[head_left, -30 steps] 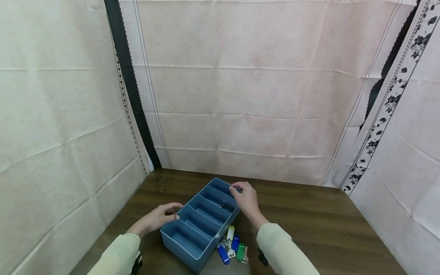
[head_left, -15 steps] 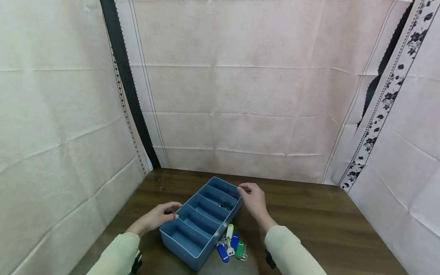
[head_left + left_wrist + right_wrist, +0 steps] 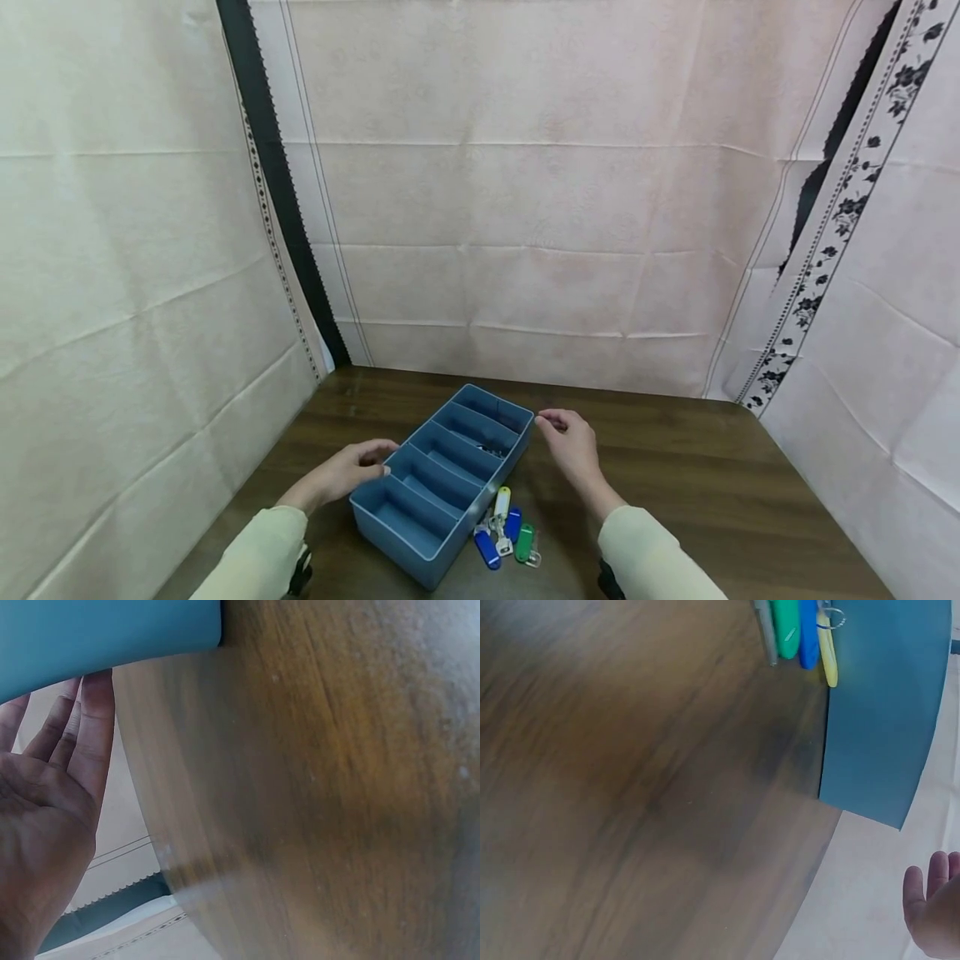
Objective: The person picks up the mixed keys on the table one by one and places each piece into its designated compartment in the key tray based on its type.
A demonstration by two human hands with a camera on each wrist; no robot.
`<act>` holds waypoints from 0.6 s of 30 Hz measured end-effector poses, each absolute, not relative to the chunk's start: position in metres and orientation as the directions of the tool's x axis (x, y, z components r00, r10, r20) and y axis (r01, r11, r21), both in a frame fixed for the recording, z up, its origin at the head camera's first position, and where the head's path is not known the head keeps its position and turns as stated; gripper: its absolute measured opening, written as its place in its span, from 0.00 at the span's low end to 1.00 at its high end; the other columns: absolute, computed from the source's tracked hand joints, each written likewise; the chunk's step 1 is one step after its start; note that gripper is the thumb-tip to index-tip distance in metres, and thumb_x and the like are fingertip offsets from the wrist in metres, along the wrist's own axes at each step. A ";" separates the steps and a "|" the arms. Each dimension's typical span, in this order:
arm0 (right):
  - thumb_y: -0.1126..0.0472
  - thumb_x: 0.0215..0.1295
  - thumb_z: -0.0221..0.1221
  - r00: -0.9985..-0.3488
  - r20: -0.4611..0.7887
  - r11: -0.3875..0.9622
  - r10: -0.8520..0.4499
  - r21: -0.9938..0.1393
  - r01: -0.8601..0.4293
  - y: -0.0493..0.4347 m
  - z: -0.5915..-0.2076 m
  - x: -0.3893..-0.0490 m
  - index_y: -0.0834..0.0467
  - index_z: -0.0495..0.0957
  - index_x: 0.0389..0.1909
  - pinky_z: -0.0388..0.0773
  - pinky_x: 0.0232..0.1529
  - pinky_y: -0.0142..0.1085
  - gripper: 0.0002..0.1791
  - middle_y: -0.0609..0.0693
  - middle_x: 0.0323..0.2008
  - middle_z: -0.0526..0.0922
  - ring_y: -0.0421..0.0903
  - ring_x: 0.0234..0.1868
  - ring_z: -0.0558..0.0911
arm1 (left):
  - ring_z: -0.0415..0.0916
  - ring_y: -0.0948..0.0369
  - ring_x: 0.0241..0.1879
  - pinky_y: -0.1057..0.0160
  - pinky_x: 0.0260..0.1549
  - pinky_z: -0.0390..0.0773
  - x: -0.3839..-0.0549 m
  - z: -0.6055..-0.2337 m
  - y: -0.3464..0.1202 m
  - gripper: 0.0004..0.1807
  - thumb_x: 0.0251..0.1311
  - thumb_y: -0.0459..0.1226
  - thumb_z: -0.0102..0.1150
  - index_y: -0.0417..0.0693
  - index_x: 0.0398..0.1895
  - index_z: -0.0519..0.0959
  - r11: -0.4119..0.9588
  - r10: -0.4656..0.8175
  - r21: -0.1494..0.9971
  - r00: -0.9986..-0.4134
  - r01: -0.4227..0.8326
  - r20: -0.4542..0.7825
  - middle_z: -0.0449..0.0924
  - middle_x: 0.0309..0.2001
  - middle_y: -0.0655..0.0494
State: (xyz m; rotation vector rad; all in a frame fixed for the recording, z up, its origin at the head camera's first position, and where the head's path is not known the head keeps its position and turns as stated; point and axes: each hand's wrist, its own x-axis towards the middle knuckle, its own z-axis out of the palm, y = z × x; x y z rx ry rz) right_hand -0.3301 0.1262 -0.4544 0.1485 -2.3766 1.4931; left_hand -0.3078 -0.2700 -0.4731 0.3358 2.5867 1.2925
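Note:
A blue box [image 3: 442, 533] with several compartments lies at a slant on the wooden table. My left hand [image 3: 345, 475] touches its left side; in the left wrist view the fairly straight fingers [image 3: 96, 712] reach up against the box wall [image 3: 112, 634]. Close to the far right corner is my right hand [image 3: 573, 450], and the right wrist view has its fingers apart from the box, with nothing seen in them. Small dark metallic items [image 3: 491, 451] lie in one of the farther compartments, too small to identify. Beside the box's right wall sit several keys with coloured tags [image 3: 502, 533].
The tags are yellow, blue and green; a clear one [image 3: 533, 558] lies at the right of the pile. Pale cloth hangs [image 3: 525, 208] behind and at both sides of the wooden table [image 3: 675, 500].
My right hand has drawn away from the far compartment, moving right and slightly nearer past the box's corner. The left hand and the keys stay about where they were.

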 end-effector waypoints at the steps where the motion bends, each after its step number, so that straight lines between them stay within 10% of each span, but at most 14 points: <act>1: 0.53 0.69 0.62 -0.942 0.324 0.446 0.083 -0.858 -0.256 0.127 -0.455 -0.329 0.55 0.85 0.47 0.79 0.47 0.43 0.13 0.51 0.44 0.82 0.48 0.45 0.79 | 0.72 0.53 0.52 0.44 0.51 0.74 -0.308 -0.473 -0.270 0.21 0.69 0.45 0.58 0.58 0.64 0.74 0.582 0.305 0.807 -0.947 0.098 -0.105 0.76 0.56 0.53; 18: 0.49 0.68 0.62 -0.986 0.169 0.384 0.009 -0.910 -0.153 0.137 -0.470 -0.309 0.53 0.84 0.48 0.78 0.45 0.40 0.15 0.48 0.43 0.83 0.47 0.43 0.78 | 0.73 0.54 0.49 0.47 0.48 0.75 -0.310 -0.474 -0.271 0.21 0.68 0.46 0.59 0.59 0.63 0.74 0.584 0.293 0.808 -0.948 0.076 -0.122 0.77 0.51 0.54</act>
